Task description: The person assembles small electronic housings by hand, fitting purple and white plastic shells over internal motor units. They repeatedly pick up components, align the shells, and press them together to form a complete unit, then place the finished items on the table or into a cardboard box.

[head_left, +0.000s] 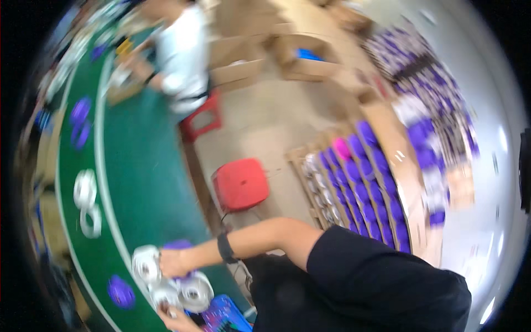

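At the green table's [149, 171] near end, my right hand [176, 263] reaches in with a dark band on its wrist. Its fingers curl against the edge of a white round piece [146, 264] with a hole in its middle. A purple piece [178, 244] shows partly behind that hand. Lower down, my left hand [178, 320] has its fingers bent on another white round piece [162, 293]; blur hides the exact grip. A third white round piece [196, 293] lies between the hands and a blue tray [228, 313] of small parts.
Purple pieces [121, 292] and white rings [85, 190] lie along the table's left strip. A co-worker [184, 52] in white handles something at the far end. Red stools [241, 184] stand right of the table. Beyond are a box of purple rolls [362, 191] and open cartons [307, 58].
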Demonstrator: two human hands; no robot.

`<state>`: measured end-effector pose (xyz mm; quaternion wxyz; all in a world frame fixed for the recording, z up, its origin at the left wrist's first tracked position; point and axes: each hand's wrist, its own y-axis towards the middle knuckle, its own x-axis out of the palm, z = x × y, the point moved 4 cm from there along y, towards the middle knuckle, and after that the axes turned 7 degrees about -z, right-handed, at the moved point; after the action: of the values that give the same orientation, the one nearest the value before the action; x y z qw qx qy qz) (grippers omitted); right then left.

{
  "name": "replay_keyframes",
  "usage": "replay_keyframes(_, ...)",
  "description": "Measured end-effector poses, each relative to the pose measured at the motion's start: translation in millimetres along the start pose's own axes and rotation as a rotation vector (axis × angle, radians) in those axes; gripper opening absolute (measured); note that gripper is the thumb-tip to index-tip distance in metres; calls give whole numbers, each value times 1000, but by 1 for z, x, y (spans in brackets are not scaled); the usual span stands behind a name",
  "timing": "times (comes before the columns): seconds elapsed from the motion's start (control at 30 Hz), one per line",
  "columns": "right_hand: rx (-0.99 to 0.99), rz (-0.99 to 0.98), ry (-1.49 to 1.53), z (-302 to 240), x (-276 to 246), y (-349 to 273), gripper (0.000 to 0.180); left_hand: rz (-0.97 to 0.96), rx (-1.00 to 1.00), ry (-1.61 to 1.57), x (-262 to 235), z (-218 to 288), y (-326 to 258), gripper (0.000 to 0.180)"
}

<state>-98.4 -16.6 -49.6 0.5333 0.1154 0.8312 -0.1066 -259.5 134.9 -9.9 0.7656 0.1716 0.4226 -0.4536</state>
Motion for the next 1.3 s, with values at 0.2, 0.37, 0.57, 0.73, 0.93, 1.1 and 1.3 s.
replay_keyframes(0.2,757,28,405,36,-36,-335,20,-380,619,10,72,183,-17,25)
replay_keyframes(0.37,1288,491,556,-83,6,-641,33,-745,1131,-122,143,360,-108,19)
replay_keyframes(0.57,1658,852,607,-331,-29,-873,32,-953,1728,-68,193,535,-328,14)
replay_keyframes(0.73,2100,942,153,-506,-61,-1039,28,-1169,2147,119,216,648,-555,22)
replay_keyframes(0.93,2298,876,-54,-578,-13,-1198,29,-1300,2603,182,262,731,-842,19)
replay_keyframes(1.1,2292,743,-156,-548,33,-1278,40,-1182,2833,212,362,751,-1034,53)
replay_keyframes(1.3,2380,477,279,-535,59,-1322,40,-1044,2810,434,451,719,-1129,60)
